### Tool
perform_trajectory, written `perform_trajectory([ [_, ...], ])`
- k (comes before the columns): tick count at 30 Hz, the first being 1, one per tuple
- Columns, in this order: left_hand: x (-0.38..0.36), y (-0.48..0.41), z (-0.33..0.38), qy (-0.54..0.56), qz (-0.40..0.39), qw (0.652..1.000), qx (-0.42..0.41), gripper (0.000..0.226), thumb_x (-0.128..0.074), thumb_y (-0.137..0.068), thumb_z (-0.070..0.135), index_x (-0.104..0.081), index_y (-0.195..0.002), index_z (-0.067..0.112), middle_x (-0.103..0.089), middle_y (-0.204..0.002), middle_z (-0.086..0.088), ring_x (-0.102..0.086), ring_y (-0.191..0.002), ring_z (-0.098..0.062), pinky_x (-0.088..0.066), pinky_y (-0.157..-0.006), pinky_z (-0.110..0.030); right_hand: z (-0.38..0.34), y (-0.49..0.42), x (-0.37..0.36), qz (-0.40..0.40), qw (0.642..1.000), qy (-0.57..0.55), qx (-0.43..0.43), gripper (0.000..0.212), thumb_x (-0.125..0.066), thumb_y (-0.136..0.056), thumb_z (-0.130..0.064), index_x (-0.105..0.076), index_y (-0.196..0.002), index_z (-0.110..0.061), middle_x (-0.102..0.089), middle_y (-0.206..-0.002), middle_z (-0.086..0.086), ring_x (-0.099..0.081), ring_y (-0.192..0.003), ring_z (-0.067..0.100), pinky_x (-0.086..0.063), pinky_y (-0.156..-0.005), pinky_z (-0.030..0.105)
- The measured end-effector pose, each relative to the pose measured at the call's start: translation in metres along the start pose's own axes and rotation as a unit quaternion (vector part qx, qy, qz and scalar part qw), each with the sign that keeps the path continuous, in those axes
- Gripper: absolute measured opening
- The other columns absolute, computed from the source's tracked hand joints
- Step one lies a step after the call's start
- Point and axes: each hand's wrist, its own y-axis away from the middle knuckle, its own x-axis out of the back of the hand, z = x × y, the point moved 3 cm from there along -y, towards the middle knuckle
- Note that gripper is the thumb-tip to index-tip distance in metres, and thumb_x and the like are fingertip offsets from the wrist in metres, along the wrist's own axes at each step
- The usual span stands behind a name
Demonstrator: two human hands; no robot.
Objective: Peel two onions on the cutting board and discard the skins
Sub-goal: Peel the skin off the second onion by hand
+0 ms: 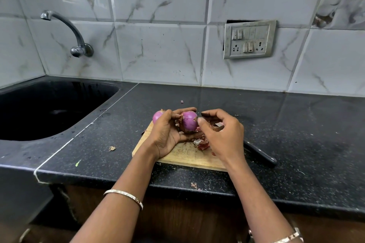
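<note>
Nearest: both forearms reach in over the counter (296, 124) front edge, a bangle (123, 197) on the L one. A scrap of skin (194, 185) lies at the counter's front lip.

Cutting board (187, 156) sits on the black counter, partly covered by both hands. L hand (167, 134) is palm-up over the board's left part, fingers and thumb curled round the held onion (189, 123), which is purple w/ bits of dry skin clinging at both sides. R hand (223, 134) is just right of it, fingers loosely arched, thumb tip against the onion's right side by a loose flake. Can't tell if it actually pinches the flake.

Skins (201, 143) lie in a small heap on the board, below the held onion and btwn the two hands. R hand blocks the board's right part.

Knife (260, 155) lies right of the board, dark handle on the counter, blade end hidden behind the R hand.

Second onion (157, 117) peeks out behind the L hand at the board's far-left corner, mostly hidden. Can't tell if it touches the board.

Loose bits on the counter: a dry scrap (111, 148) left of the board, a small purple piece (182, 101) beyond the hands.

Sink (49, 108) is set into the counter far left. The inside is too dark to tell contents. Tap (67, 31) sticks out of the tiled wall above it. A switch panel (249, 39) is on the wall to the right.
</note>
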Motion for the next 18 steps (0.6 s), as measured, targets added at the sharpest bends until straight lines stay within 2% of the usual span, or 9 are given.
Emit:
perform_trajectory([
  [3,-0.0002,-0.0002,0.0006,-0.017,0.001,1.000,-0.002,0.050,-0.030,-0.096,0.009,-0.057,-0.133,-0.010,-0.056,-0.134,-0.038,-0.061,-0.105,-0.040,-0.063,-0.078,-0.049,-0.0045,0.0021,-0.0018,-0.013,0.999,0.017,0.040,0.018,-0.081,-0.083,-0.032,-0.079,-0.100,-0.026,-0.074,-0.092,-0.016,-0.067,-0.090,0.001,-0.050,-0.080,0.017],
  [6,0.0000,-0.0006,-0.0006,-0.015,0.000,1.000,0.003,0.049,-0.031,-0.096,0.008,-0.058,-0.132,-0.010,-0.052,-0.138,-0.038,-0.059,-0.110,-0.042,-0.062,-0.078,-0.049,-0.0031,0.0018,-0.0020,-0.007,0.999,-0.005,0.043,0.017,-0.083,-0.083,-0.026,-0.082,-0.099,-0.022,-0.075,-0.090,-0.014,-0.068,-0.086,-0.003,-0.046,-0.076,0.006],
  [12,0.0020,-0.0014,-0.0016,-0.018,-0.006,1.000,0.004,0.047,-0.034,-0.095,0.009,-0.059,-0.131,-0.010,-0.052,-0.140,-0.034,-0.067,-0.102,-0.037,-0.061,-0.082,-0.052,-0.0004,0.0002,-0.0031,0.009,0.998,-0.033,0.053,0.012,-0.084,-0.082,-0.016,-0.083,-0.095,-0.016,-0.077,-0.086,-0.010,-0.071,-0.082,-0.001,-0.052,-0.079,0.012],
  [16,0.0024,-0.0018,-0.0030,-0.031,-0.014,0.999,0.005,0.048,-0.038,-0.093,0.011,-0.059,-0.131,-0.009,-0.052,-0.141,-0.033,-0.068,-0.102,-0.036,-0.061,-0.085,-0.054,-0.0026,0.0003,-0.0020,0.024,0.997,-0.012,0.066,0.011,-0.082,-0.081,-0.009,-0.083,-0.089,-0.016,-0.071,-0.078,-0.016,-0.069,-0.083,-0.001,-0.047,-0.074,0.005],
  [18,0.0017,-0.0020,-0.0029,-0.029,-0.007,1.000,0.008,0.047,-0.035,-0.096,0.009,-0.058,-0.132,-0.009,-0.052,-0.140,-0.034,-0.069,-0.099,-0.034,-0.062,-0.082,-0.052,-0.0032,0.0004,-0.0017,0.024,0.998,-0.002,0.063,0.010,-0.080,-0.081,-0.009,-0.082,-0.085,-0.018,-0.069,-0.075,-0.020,-0.068,-0.080,-0.001,-0.048,-0.071,0.006],
])
